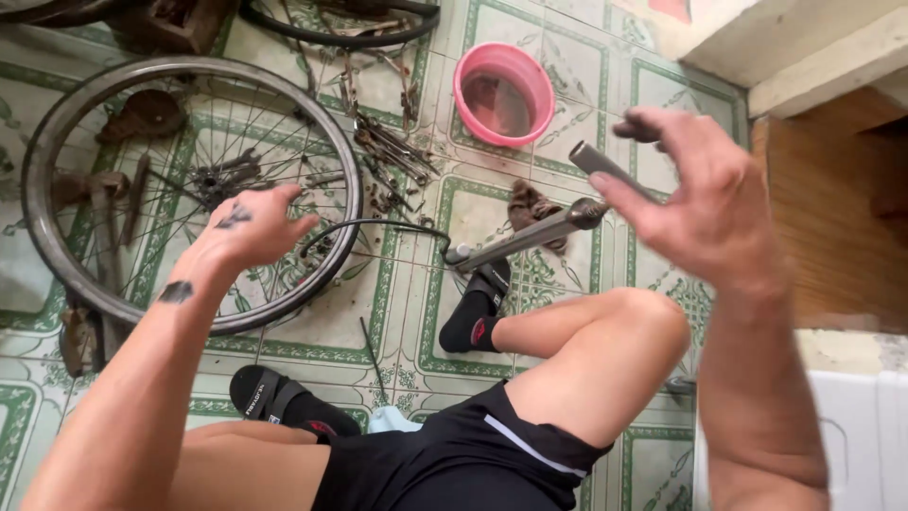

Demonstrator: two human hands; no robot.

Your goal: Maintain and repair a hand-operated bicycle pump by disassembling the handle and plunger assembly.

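In the head view, the right hand (705, 203), right of centre, has its fingers (624, 194) curled loosely around the handle (605, 168) of a grey floor pump (530, 235), whose barrel slants down to a foot (478, 308) standing on its base. The left hand (251, 227), fingers spread and holding nothing, hovers over a bicycle wheel (57, 132) lying flat on the tiled floor (407, 322) at upper left. A pink basin (544, 85) sits at top centre.
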